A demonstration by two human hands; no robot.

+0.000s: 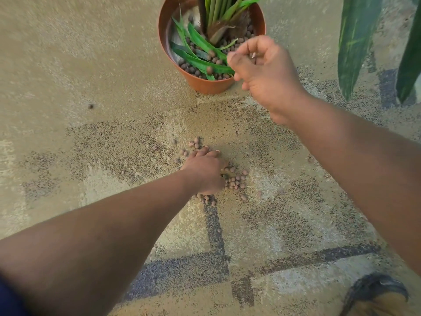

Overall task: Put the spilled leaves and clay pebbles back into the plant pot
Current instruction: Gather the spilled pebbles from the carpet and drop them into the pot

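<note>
A terracotta plant pot stands at the top centre, holding a palm-like plant, loose green leaves and brown clay pebbles. More clay pebbles lie scattered on the floor in the middle. My left hand rests on that pile, fingers curled over pebbles. My right hand hovers at the pot's right rim, fingers loosely curled; a few pebbles seem to show inside it.
The floor is speckled beige terrazzo with dark inlaid lines. Large dark green leaves of another plant hang at the top right. My shoe shows at the bottom right corner.
</note>
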